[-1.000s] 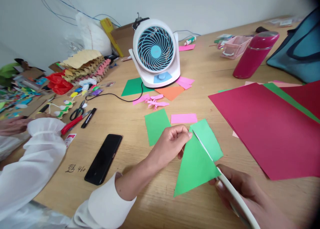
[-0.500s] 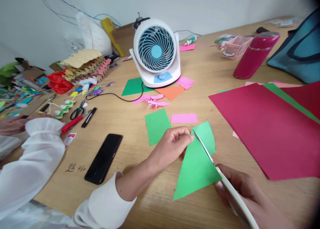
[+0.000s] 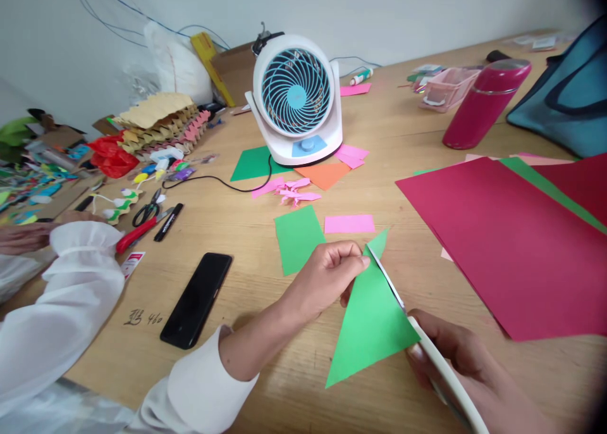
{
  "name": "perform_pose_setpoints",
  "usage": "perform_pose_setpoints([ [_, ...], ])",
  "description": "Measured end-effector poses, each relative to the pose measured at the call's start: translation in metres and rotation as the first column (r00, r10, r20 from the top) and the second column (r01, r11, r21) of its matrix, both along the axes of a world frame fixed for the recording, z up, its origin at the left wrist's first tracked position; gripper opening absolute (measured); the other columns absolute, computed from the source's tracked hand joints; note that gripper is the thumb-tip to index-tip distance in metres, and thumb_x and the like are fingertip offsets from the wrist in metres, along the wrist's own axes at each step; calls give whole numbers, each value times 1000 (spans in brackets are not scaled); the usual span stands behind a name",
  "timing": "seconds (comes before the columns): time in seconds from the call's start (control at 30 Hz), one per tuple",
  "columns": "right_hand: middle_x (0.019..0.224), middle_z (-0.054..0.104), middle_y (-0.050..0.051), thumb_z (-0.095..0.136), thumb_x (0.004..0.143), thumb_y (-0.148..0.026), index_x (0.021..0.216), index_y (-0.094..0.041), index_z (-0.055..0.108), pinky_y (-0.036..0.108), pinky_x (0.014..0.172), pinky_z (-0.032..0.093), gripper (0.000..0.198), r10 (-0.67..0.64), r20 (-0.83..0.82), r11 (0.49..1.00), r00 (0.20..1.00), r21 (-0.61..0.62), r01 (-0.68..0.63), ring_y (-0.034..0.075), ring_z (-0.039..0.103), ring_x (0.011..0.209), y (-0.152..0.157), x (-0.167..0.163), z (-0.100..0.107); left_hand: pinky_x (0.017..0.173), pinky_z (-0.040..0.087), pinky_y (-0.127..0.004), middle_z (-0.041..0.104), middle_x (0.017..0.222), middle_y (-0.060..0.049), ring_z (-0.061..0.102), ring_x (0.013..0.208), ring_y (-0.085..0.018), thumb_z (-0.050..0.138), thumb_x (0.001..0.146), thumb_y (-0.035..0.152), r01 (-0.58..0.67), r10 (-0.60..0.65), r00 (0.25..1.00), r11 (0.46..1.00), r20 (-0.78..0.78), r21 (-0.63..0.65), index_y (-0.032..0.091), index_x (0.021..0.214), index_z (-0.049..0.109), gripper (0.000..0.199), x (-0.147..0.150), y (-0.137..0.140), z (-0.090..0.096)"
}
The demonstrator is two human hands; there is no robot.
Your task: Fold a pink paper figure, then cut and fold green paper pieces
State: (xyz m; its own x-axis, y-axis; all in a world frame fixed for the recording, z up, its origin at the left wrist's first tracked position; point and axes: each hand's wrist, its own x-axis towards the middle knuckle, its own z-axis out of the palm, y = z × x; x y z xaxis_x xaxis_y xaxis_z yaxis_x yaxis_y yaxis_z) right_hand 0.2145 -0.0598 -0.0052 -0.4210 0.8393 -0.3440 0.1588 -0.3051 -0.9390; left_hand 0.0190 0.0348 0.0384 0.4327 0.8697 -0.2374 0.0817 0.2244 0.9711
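Note:
Between thumb and fingers, my left hand (image 3: pixel 334 269) pinches a green sheet of paper (image 3: pixel 372 323) by its upper edge, above the table. My right hand (image 3: pixel 465 352) is wrapped round the white handle of a pair of scissors (image 3: pixel 439 364). Their blades lie along the paper's slanting right edge, with the tip close to my left thumb. A small green corner pokes out beyond the blades at the top. Behind my left hand, a green paper rectangle (image 3: pixel 298 238) and a pink paper strip (image 3: pixel 349 224) lie flat on the wood.
A white fan (image 3: pixel 298 99) stands at the back, near pink scraps (image 3: pixel 296 192). Large red sheets (image 3: pixel 512 250) and a magenta flask (image 3: pixel 486 105) are at right. A black phone (image 3: pixel 196 301) lies left. Beyond it are a red-handled knife (image 3: pixel 137 233) and another person's sleeve (image 3: pixel 80 288).
The green flap right of the scissor blades has swung down and mostly out of sight, leaving a narrow tip. Both hands have stayed nearly in place.

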Motion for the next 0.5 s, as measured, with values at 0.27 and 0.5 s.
perform_pose_setpoints([
  [0.27, 72, 46, -1, 58, 88, -55, 76, -21, 56, 24, 61, 38, 37, -33, 8, 999, 999, 5, 33, 14, 40, 68, 0, 0, -3, 45, 27, -20, 39, 47, 7, 40, 43, -5, 54, 88, 27, 3, -3, 1000, 1000, -8, 19, 18, 58, 40, 34, -1, 1, -2],
  [0.5, 68, 43, -2, 58, 87, -55, 73, -20, 55, 23, 57, 36, 38, -43, 32, 998, 999, 40, 42, 13, 35, 63, 2, 0, 1, 45, 27, -20, 39, 48, 7, 40, 43, -6, 55, 88, 28, 4, -4, 1000, 1000, -3, 11, 18, 59, 40, 34, -2, 2, -2],
])
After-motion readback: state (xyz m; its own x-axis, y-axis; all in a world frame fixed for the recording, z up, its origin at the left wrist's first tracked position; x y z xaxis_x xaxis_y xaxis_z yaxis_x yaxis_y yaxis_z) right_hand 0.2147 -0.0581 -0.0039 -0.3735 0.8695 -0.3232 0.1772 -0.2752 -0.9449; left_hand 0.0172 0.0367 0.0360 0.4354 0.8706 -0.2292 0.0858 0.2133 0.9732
